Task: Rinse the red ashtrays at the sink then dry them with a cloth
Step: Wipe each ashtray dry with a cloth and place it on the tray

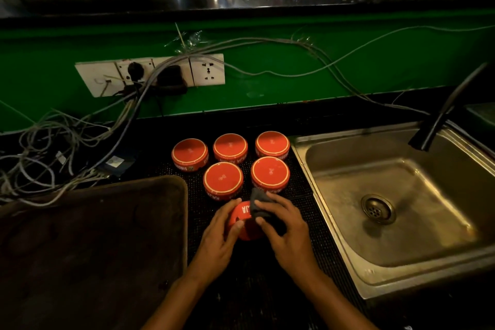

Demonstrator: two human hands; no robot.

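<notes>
A: Nearest first: what are the hands doing?

B: The left hand (218, 233) has its fingers curled round the side of a round red glazed ashtray with white lettering (242, 221), tipped on edge just above the black dotted rubber mat (308, 222). The right hand (285, 230) is closed on a small dark grey cloth (261, 207), thumb and fingers pressing it against the ashtray's upper right side. I'd judge this is the drying step.

A: Why tilted like that?

B: Probably so the cloth can reach the wall and rim while the left hand turns it. One hand steadies, the other wipes.

A: And the rest of the ashtrays?

B: Five more red ashtrays sit upside down on the mat just beyond the hands: two in the nearer row (223, 181) (270, 174) and three behind (190, 154) (230, 148) (272, 144). They sit close together but seem apart. Base-up lets water drain, I'd guess; whether they are already wiped I cannot tell.

A: Room to move?

B: Tight. The right nearer ashtray sits just beyond the cloth, so a wide wipe could knock it. On the left, the raised rim of a large dark worn rectangular tray (184, 222) borders the mat; on the right, the lip of the stainless steel sink (318, 209) is close, with its basin empty and the dark tap spout (442, 115) not running. The free mat is the strip toward the person.

A: Further back?

B: A tangle of grey cables (53, 147) on the counter, leading to a white socket strip (150, 73) on the green wall (294, 83). Worth keeping wet things clear of that.
</notes>
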